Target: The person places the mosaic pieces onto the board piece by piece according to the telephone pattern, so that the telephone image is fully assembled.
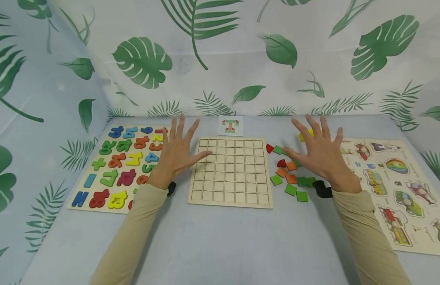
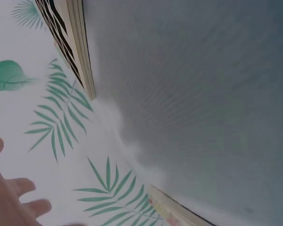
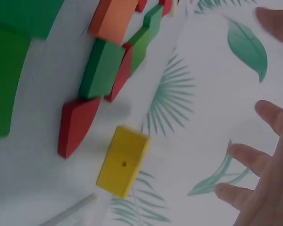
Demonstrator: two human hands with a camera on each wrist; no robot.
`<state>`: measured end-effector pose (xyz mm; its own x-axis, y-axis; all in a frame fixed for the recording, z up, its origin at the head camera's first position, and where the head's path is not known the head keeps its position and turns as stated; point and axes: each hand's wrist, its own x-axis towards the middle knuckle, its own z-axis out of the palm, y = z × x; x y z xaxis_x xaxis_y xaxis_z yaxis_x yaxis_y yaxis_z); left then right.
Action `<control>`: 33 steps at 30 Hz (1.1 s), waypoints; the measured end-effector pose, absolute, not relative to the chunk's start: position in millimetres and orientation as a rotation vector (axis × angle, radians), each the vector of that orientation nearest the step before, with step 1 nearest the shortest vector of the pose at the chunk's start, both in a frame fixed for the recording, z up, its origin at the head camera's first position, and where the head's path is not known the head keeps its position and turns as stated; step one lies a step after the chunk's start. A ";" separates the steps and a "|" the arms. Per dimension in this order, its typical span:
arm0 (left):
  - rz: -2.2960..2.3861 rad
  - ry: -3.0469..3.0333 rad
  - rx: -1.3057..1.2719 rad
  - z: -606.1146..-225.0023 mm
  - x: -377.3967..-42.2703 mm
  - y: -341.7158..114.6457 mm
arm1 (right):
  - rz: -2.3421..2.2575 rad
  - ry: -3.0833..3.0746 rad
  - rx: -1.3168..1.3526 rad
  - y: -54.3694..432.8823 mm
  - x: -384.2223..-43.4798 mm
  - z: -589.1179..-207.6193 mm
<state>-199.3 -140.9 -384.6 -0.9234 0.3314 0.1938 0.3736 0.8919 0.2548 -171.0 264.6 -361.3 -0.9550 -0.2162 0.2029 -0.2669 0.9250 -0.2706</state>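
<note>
My left hand [image 1: 177, 154] is spread wide with straight fingers, above the gap between the number board [image 1: 85, 202] and the wooden grid board [image 1: 229, 206]; it holds nothing. The grid board's square cells hold no tiles. On the other side my right hand [image 1: 321, 154] is spread too, over the loose tiles, also holding nothing. Those tiles include green squares [image 1: 302, 196], orange squares [image 1: 291, 179] and red rounded pieces [image 1: 282, 163]. A yellow block [image 3: 123, 162] stands near the right fingers in the right wrist view. Behind the grid lies a pattern card [image 1: 230, 126] with a green, red and orange figure.
Colourful raised numbers [image 1: 126, 177] fill the left board. A vehicle picture board [image 1: 416, 243] lies at the right, partly behind the right forearm. A leaf-printed cloth [image 1: 220, 59] rises at the table's back edge. Each wrist wears a black camera [image 1: 323, 189].
</note>
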 end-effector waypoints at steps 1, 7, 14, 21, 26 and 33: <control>-0.471 -2.919 -0.564 -385.1 -198.0 -140.9 | 0.449 -2.914 0.388 263.3 -171.1 -361.2; -0.714 -3.033 -0.690 -389.6 -186.4 -139.9 | 0.521 -2.859 0.571 254.5 -172.5 -360.7; -0.785 -3.180 -0.866 -394.4 -174.5 -134.7 | 0.550 -2.855 0.682 244.9 -179.5 -360.2; -0.785 -3.333 -0.971 -390.5 -168.3 -132.2 | 0.533 -2.951 0.697 236.0 -185.8 -365.3; -0.780 -3.374 -1.027 -384.2 -166.7 -131.4 | 0.524 -2.976 0.676 234.7 -186.2 -366.5; -0.765 -3.362 -1.013 -386.0 -165.7 -133.7 | 0.502 -2.986 0.669 231.7 -186.6 -366.8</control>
<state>-165.7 -133.7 -386.0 -0.7484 0.5941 -0.2950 0.4078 0.7629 0.5017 -186.6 231.7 -366.8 -0.9061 -0.4088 0.1086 -0.4219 0.8545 -0.3030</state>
